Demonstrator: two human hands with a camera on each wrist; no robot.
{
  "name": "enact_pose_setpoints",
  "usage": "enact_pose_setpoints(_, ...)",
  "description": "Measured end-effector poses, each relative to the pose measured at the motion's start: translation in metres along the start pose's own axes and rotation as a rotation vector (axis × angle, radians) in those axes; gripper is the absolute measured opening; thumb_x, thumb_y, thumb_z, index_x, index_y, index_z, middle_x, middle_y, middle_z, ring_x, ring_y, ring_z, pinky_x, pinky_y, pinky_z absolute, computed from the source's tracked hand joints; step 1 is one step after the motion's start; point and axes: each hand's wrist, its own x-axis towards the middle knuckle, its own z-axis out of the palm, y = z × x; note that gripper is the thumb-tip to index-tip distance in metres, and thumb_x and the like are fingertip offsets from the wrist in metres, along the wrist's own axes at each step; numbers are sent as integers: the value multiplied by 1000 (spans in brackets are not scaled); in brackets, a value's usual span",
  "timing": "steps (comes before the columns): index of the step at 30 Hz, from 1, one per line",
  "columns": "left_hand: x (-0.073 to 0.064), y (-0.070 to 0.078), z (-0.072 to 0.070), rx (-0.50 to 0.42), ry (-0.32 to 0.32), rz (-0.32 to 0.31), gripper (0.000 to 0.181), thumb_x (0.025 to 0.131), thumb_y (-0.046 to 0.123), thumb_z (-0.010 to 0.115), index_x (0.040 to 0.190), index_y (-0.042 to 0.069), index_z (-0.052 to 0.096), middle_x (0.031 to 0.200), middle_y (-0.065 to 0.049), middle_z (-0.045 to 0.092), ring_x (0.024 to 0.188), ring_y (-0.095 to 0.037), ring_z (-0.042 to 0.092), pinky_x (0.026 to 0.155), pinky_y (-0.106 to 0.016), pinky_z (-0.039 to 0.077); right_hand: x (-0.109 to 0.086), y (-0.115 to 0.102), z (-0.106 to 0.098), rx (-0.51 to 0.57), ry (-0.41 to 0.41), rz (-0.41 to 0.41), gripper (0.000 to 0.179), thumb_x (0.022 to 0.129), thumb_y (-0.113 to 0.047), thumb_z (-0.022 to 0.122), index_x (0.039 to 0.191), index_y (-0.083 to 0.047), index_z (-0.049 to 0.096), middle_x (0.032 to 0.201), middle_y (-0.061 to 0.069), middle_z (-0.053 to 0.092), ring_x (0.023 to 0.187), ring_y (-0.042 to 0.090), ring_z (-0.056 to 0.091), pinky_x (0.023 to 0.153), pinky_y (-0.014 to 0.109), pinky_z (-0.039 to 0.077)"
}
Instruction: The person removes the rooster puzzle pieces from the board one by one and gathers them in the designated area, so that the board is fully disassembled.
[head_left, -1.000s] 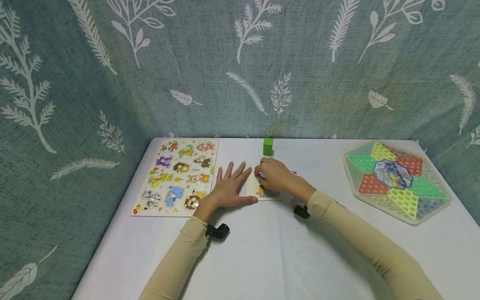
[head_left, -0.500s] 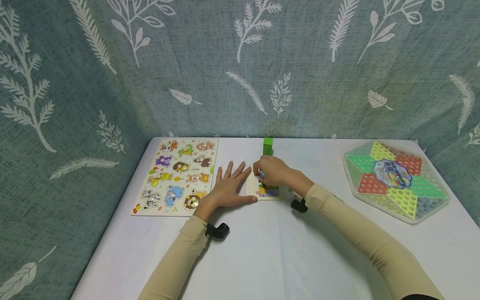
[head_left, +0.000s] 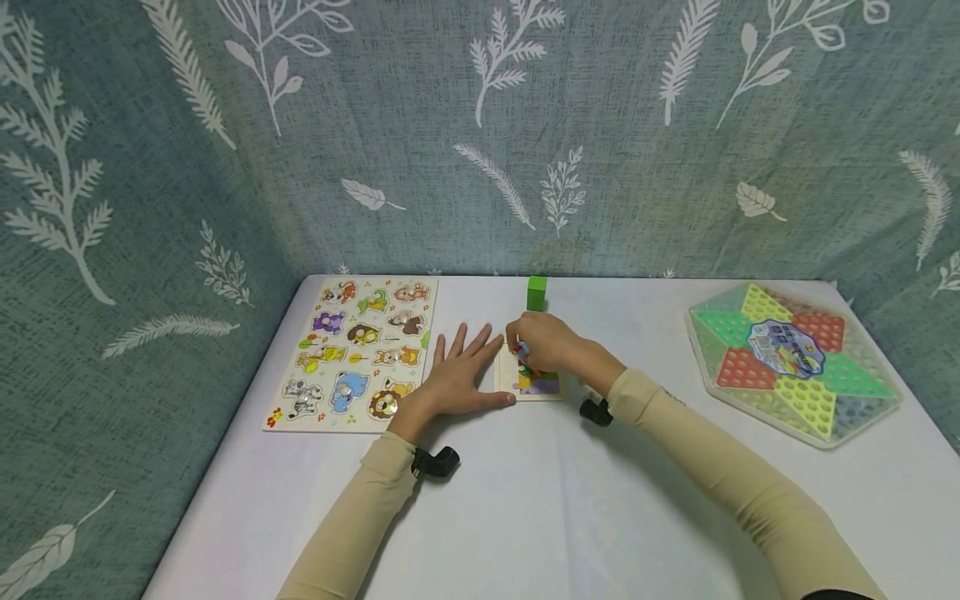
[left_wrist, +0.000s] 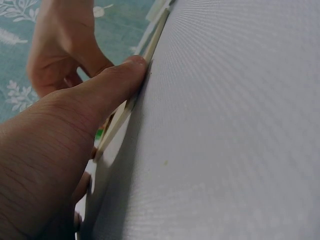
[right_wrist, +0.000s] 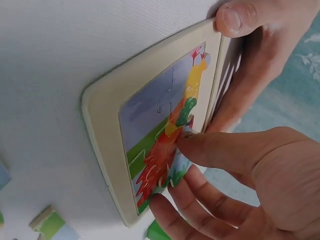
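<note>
A small wooden jigsaw board [right_wrist: 107,150] with a cream frame lies on the table, its picture showing a yellow, red and green figure. My left hand [head_left: 457,383] lies flat at the board's left side with fingers spread. Its thumb [left_wrist: 120,77] touches the board's edge. Over the upper part of the board, my right hand [head_left: 551,342] pinches a light blue and green puzzle piece [right_wrist: 178,169] between thumb and fingers. The piece is at the picture's far side, partly covered by the fingers; how far it sits in the frame I cannot tell.
Loose puzzle pieces [right_wrist: 52,225] lie right of the board, mostly under the right wrist. A green block [head_left: 536,293] stands behind the board. An animal peg puzzle [head_left: 352,354] lies at left, a hexagonal Chinese checkers box [head_left: 787,362] at right. A curtain [head_left: 450,125] hangs behind.
My right hand has shifted slightly to the left and away over the board, bringing the piece into sight and uncovering more of the lower picture. My left hand has stayed in place.
</note>
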Motion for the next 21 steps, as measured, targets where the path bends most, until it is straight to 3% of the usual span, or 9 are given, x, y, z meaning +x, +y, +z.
enact_pose_setpoints(9, 1, 2, 0, -8, -3, 6, 102, 83, 73, 62, 162, 29, 14, 168, -1, 3, 150, -37, -12, 114, -63, -12, -2, -5, 2, -45, -14, -12, 21, 84, 6, 74, 97, -8, 66, 94, 4, 65, 81, 20, 56, 75, 35, 50)
enact_pose_setpoints(14, 0, 3, -1, -2, 0, 4, 103, 83, 72, 63, 162, 26, 17, 168, -1, 4, 150, -37, -12, 114, -62, -12, -6, -3, 5, -66, 16, -36, 14, 86, 4, 74, 94, -7, 70, 93, 4, 63, 84, 20, 59, 77, 35, 53)
enact_pose_setpoints(21, -1, 2, -2, 2, 6, -1, 104, 82, 71, 65, 162, 23, 20, 168, -2, 5, 150, -37, -10, 114, -63, -11, -9, -1, 5, -58, 40, -13, 26, 88, -6, 76, 114, -7, 72, 103, 9, 64, 88, 22, 59, 78, 37, 52)
